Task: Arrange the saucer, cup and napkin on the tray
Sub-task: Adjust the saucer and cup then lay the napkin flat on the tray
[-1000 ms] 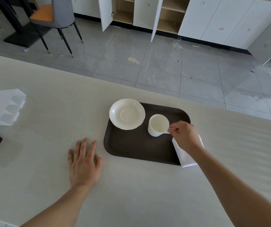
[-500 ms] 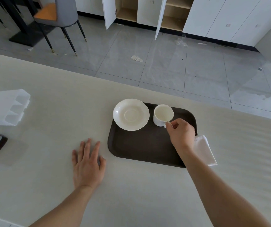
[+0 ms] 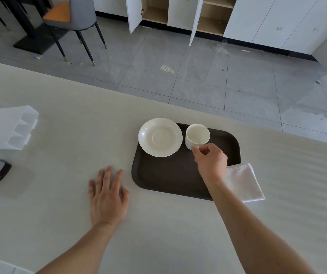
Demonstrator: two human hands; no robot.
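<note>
Table: pale cream, wide, bearing everything below.
Tray: dark brown rounded plastic rectangle, long axis running left to right.
Napkin: folded white cloth just off tray's right near corner, touching its edge; right hand nearer.
Saucer: round white ceramic, far left corner of tray, overhanging rim.
Left hand: flat on table, fingers spread, holding nothing, left of tray.
Right hand: pinching cup's near side.
Cup: white ceramic, upright, just right of saucer, apparently on tray.

The right hand hides the cup handle.
</note>
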